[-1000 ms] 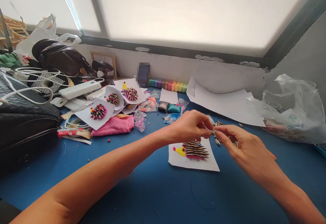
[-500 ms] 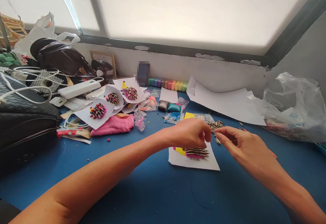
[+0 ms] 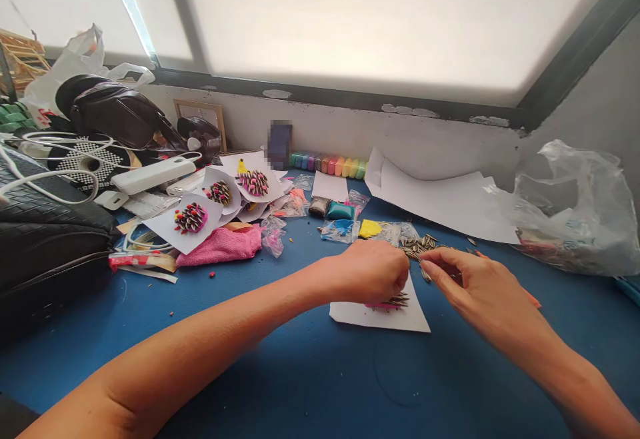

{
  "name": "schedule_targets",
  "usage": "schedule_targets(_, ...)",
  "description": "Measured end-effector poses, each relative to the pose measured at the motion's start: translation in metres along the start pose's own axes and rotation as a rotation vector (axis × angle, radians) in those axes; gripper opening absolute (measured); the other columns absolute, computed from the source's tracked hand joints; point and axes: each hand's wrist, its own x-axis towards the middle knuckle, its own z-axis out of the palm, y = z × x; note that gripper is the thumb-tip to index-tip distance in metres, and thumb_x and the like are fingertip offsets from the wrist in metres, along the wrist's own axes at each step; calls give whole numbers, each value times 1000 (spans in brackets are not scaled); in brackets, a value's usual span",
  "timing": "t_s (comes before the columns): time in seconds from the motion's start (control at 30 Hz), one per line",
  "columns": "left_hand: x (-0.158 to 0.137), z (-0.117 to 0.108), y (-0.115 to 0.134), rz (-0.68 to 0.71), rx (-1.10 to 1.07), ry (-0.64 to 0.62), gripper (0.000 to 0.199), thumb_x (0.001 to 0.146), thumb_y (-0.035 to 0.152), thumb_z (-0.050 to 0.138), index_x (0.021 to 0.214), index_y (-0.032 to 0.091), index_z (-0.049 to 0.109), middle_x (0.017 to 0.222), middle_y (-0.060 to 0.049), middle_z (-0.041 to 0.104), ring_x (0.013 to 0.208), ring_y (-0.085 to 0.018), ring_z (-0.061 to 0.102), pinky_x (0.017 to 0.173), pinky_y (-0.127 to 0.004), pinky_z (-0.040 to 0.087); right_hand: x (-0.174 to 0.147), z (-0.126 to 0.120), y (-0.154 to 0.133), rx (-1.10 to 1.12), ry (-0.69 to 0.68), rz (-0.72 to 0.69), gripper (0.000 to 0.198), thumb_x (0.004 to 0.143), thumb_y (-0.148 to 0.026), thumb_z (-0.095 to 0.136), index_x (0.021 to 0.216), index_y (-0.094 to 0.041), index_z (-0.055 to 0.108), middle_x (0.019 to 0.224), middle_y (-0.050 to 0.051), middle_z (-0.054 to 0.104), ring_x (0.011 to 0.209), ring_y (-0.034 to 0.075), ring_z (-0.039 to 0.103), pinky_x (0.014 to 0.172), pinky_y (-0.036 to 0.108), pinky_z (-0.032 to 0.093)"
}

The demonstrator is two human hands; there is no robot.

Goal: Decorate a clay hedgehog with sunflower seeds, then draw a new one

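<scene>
My left hand [image 3: 373, 269] is curled closed above a white paper sheet [image 3: 400, 320]. It covers most of a pink clay figure [image 3: 383, 306] with sunflower seeds stuck in it; whatever its fingertips pinch is hidden. To the right, my right hand [image 3: 480, 286] holds thumb and fingers close together beside a pile of striped sunflower seeds [image 3: 417, 247]. What it pinches is too small to make out.
Seed-covered clay figures [image 3: 191, 218] on paper lie at left by a pink cloth [image 3: 223, 247]. Clay packets [image 3: 341, 210], a yellow clay piece [image 3: 370, 228] and a row of coloured clay [image 3: 327, 164] stand behind. A plastic bag [image 3: 580, 219] is at right.
My left hand has come down and slightly left onto the clay figure, now hiding its yellow head and most of its seeds. My right hand has stayed nearly still beside the seed pile.
</scene>
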Motion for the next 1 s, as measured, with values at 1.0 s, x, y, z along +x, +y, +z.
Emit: schedule_targets(1.0,-7,-19,-12,3,-139,103,23,78,15,52,87,17,74,74,-2,70,64,-12,57,57,-24,34,-6,31,-6,-4,-113,-100,20,85,-38,58,76,-26,71,73,0,70,55,15,56,53,28,40)
